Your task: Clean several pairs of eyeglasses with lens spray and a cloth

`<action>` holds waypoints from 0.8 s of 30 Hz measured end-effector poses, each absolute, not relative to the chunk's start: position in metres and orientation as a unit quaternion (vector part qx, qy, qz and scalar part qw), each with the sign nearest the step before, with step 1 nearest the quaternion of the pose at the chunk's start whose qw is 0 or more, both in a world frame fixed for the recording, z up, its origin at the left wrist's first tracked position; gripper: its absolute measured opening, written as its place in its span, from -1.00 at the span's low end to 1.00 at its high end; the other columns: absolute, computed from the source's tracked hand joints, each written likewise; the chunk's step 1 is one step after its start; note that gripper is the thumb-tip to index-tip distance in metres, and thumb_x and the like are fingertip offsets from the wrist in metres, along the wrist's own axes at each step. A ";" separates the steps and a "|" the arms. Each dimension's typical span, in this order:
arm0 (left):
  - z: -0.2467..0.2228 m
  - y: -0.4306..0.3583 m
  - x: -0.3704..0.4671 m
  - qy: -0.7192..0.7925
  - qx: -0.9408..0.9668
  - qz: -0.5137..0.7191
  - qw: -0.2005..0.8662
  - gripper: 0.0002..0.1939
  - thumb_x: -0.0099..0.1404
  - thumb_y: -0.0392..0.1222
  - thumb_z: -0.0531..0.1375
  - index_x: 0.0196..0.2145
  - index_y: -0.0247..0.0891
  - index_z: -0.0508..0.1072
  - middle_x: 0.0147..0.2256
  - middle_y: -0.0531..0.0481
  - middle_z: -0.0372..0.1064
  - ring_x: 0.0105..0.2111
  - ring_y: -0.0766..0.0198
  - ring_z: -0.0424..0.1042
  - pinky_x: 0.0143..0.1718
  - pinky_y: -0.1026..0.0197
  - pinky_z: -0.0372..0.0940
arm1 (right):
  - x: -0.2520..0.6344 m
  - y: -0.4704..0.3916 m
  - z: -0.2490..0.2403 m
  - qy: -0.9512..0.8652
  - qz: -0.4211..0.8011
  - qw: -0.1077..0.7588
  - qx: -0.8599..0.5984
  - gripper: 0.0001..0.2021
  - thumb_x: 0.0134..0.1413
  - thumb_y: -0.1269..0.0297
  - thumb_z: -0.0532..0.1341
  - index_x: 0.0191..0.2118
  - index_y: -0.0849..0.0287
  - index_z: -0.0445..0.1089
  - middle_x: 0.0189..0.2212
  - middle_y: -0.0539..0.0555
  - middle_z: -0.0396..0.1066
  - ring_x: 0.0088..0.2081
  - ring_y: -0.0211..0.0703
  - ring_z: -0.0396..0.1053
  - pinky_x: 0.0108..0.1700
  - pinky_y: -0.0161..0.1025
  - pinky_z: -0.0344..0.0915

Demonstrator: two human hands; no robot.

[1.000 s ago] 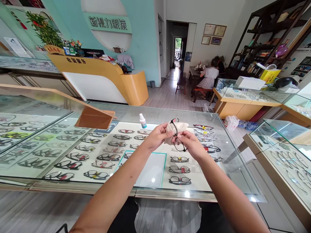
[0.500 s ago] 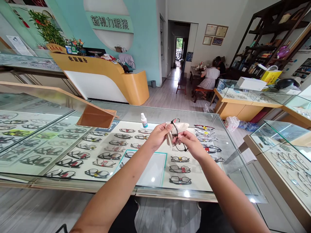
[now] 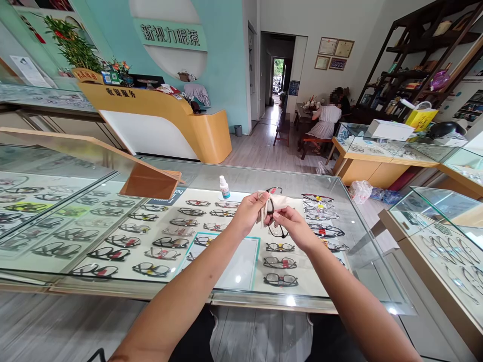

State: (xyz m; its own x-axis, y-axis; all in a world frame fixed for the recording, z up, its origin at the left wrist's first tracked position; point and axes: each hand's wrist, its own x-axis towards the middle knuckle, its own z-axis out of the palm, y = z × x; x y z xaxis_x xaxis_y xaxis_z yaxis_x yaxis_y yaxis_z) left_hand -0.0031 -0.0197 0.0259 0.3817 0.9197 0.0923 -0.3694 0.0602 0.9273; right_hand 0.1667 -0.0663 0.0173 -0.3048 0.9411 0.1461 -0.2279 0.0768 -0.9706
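Both hands meet above the middle of the glass counter (image 3: 211, 173). The left hand (image 3: 249, 211) has its grip closed on a cream cleaning cloth (image 3: 281, 201), thumb and fingers pinching the fabric where it folds over a pair of black-framed eyeglasses (image 3: 277, 230). The right hand (image 3: 292, 223) has its grip closed as well, fingertips pinched on the eyeglasses through the same cloth, just right of the left hand and touching it. One lens rim hangs below the two hands, and a thin black part of the frame shows above the cloth at the far side. The eyeglasses are held in the air, clear of the glass top.

Just left of the hands and a little farther off, a small white spray bottle (image 3: 224, 187) with a blue label stands upright on the counter. Under the glass, rows of display eyeglasses (image 3: 166, 241) lie on a pale tray, and a white card with a teal border (image 3: 236, 264) lies beneath the forearms. A wooden edge (image 3: 149, 183) of the neighbouring showcase juts in from the left.

Farther back on the left stands an orange-and-white reception desk (image 3: 166, 125) with a potted plant (image 3: 73, 48) on it. At the far right, two people sit at a table (image 3: 304, 113), and dark shelving (image 3: 415, 65) fills the right wall.
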 end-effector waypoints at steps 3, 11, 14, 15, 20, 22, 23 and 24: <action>0.030 -0.017 -0.009 0.249 0.489 0.450 0.704 -0.45 0.21 0.27 0.49 -0.30 -0.28 0.46 -0.55 -0.01 0.47 -0.59 0.24 0.47 -0.50 0.21 0.43 | 0.172 -0.065 0.019 -0.517 0.610 0.503 -0.329 -0.63 0.21 -0.12 0.43 -0.22 0.08 0.46 -0.28 0.07 0.61 -0.23 -0.08 0.44 -0.06 -0.10 0.31; 0.026 -0.020 -0.002 0.259 0.508 0.482 0.665 -0.48 0.15 0.15 0.56 -0.24 -0.29 0.48 -0.57 0.12 0.38 -0.66 0.39 0.30 -0.57 0.30 0.31 | 0.164 -0.066 0.019 -0.550 0.578 0.497 -0.340 -0.56 0.19 -0.20 0.41 -0.13 0.09 0.49 -0.28 0.08 0.58 -0.22 -0.08 0.42 -0.08 -0.10 0.31; 0.023 -0.020 -0.001 0.286 0.500 0.494 0.651 -0.41 0.24 0.36 0.43 -0.34 -0.27 0.42 -0.61 0.08 0.38 -0.72 0.38 0.26 -0.65 0.30 0.23 | 0.161 -0.068 0.020 -0.569 0.573 0.489 -0.330 -0.57 0.21 -0.20 0.40 -0.14 0.09 0.49 -0.28 0.08 0.58 -0.23 -0.09 0.40 -0.08 -0.10 0.33; 0.024 -0.019 -0.002 0.289 0.499 0.489 0.655 -0.38 0.26 0.40 0.39 -0.35 -0.27 0.41 -0.61 0.06 0.39 -0.72 0.37 0.27 -0.66 0.29 0.24 | 0.161 -0.068 0.020 -0.571 0.573 0.489 -0.328 -0.57 0.21 -0.19 0.40 -0.14 0.10 0.48 -0.28 0.08 0.58 -0.23 -0.10 0.40 -0.07 -0.10 0.34; 0.029 -0.017 -0.007 0.247 0.485 0.451 0.707 -0.43 0.19 0.28 0.50 -0.27 -0.28 0.45 -0.55 0.03 0.44 -0.58 0.29 0.43 -0.48 0.25 0.41 | 0.169 -0.065 0.022 -0.544 0.572 0.515 -0.336 -0.61 0.23 -0.14 0.41 -0.21 0.10 0.45 -0.27 0.08 0.59 -0.23 -0.11 0.41 -0.08 -0.12 0.35; 0.029 -0.019 -0.004 0.225 0.468 0.456 0.723 -0.45 0.13 0.13 0.58 -0.19 -0.28 0.47 -0.51 0.09 0.42 -0.55 0.37 0.39 -0.45 0.30 0.39 | 0.170 -0.063 0.019 -0.534 0.576 0.521 -0.335 -0.60 0.21 -0.16 0.42 -0.21 0.09 0.45 -0.28 0.07 0.59 -0.24 -0.11 0.41 -0.09 -0.12 0.35; 0.028 -0.020 -0.002 0.221 0.461 0.461 0.725 -0.45 0.10 0.08 0.61 -0.17 -0.28 0.48 -0.50 0.12 0.40 -0.56 0.41 0.34 -0.46 0.33 0.36 | 0.170 -0.063 0.018 -0.530 0.578 0.522 -0.336 -0.59 0.19 -0.17 0.43 -0.19 0.09 0.46 -0.29 0.07 0.58 -0.24 -0.11 0.41 -0.09 -0.12 0.35; 0.026 -0.021 0.000 0.223 0.456 0.468 0.723 -0.44 0.08 0.05 0.62 -0.18 -0.28 0.47 -0.50 0.14 0.38 -0.58 0.44 0.30 -0.49 0.35 0.32 | 0.168 -0.063 0.016 -0.529 0.580 0.520 -0.338 -0.57 0.17 -0.18 0.44 -0.17 0.09 0.47 -0.30 0.06 0.57 -0.26 -0.11 0.41 -0.09 -0.11 0.36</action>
State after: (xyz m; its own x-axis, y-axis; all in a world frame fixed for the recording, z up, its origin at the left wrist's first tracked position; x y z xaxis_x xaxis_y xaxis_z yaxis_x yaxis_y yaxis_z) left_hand 0.0000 -0.0211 0.0265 0.4625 0.8803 0.1053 -0.4740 0.1451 0.8685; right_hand 0.1681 -0.0627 0.0164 -0.2305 0.9602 0.1578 -0.2452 0.0996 -0.9643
